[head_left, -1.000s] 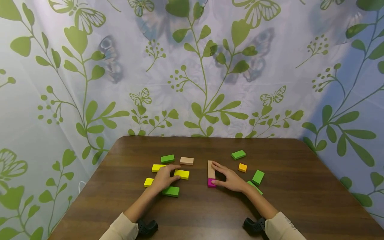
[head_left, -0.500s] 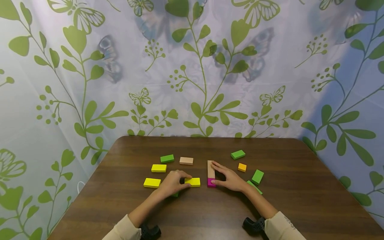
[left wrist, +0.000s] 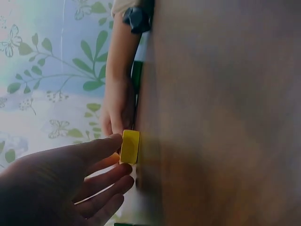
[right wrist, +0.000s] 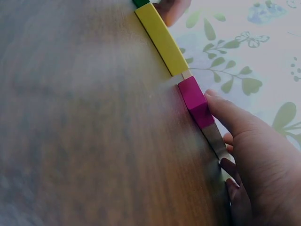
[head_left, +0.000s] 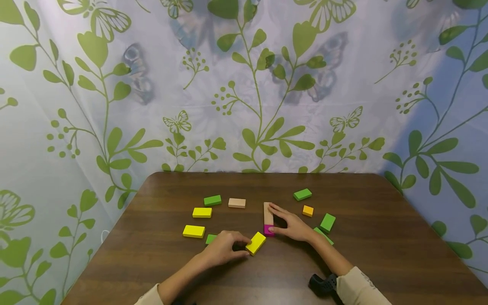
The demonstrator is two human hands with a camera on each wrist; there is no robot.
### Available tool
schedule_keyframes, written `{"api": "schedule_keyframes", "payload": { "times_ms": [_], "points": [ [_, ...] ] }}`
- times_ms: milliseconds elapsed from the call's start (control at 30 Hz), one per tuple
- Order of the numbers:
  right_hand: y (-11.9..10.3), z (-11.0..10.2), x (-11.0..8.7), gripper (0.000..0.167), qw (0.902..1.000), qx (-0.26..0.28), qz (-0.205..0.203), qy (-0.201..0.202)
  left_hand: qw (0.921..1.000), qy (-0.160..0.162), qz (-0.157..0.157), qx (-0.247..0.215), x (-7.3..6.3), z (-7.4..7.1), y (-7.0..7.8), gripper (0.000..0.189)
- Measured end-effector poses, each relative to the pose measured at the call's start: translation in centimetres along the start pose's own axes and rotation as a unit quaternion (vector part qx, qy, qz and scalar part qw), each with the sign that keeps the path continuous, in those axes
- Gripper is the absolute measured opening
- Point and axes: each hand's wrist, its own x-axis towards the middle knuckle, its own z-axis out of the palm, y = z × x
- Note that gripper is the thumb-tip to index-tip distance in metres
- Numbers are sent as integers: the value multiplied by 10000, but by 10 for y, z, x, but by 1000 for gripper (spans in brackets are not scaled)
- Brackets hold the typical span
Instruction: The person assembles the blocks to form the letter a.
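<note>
My left hand (head_left: 224,249) pinches a yellow block (head_left: 256,243) between thumb and fingers, low over the table and turned at an angle. The left wrist view shows the yellow block (left wrist: 130,147) end-on at the fingertips. Just beyond it, a plain wooden block (head_left: 268,212) and a magenta block (head_left: 268,230) lie end to end in a line. My right hand (head_left: 295,224) holds this pair from the right, thumb at the magenta block (right wrist: 195,99) and fingers along the plain one. The yellow block's far corner is close to the magenta block's near end.
On the left lie two more yellow blocks (head_left: 193,231), a green block (head_left: 212,200), a plain block (head_left: 237,203) and another green block (head_left: 211,239), partly hidden by the left hand. An orange block (head_left: 308,211) and several green blocks (head_left: 328,223) lie right. A patterned curtain (head_left: 244,84) hangs behind.
My left hand has carried the yellow block right and toward me, turning it from crosswise to diagonal beside the magenta block's near end. The right hand stays on its pair.
</note>
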Motion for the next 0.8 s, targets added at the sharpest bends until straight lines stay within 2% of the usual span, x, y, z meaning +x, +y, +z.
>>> {"api": "schedule_keyframes", "payload": {
  "times_ms": [167, 233, 433, 500, 600, 700, 800],
  "points": [
    [0, -1, 0, 75, 10000, -1, 35, -2, 9988, -120, 465, -58, -2, 6, 4, 33],
    [1, -1, 0, 76, 10000, -32, 26, -11, 9985, -78, 534, -118, -1, 7, 5, 34],
    [3, 1, 1, 75, 10000, -57, -15, -14, 9993, 246, 228, -136, 4, 12, 3, 52],
    [3, 1, 1, 75, 10000, -20, -35, -7, 9997, 210, 122, -46, 6, 14, 3, 60],
    [3, 1, 1, 74, 10000, 8, -67, -2, 10000, -10, 20, 47, 9, 16, 3, 67],
    [3, 1, 1, 74, 10000, 5, -74, -25, 9998, -178, -12, 119, 12, 18, 3, 66],
    [3, 1, 1, 74, 10000, 25, -72, -36, 9998, -141, 11, 166, 13, 21, 4, 63]
  ]
}}
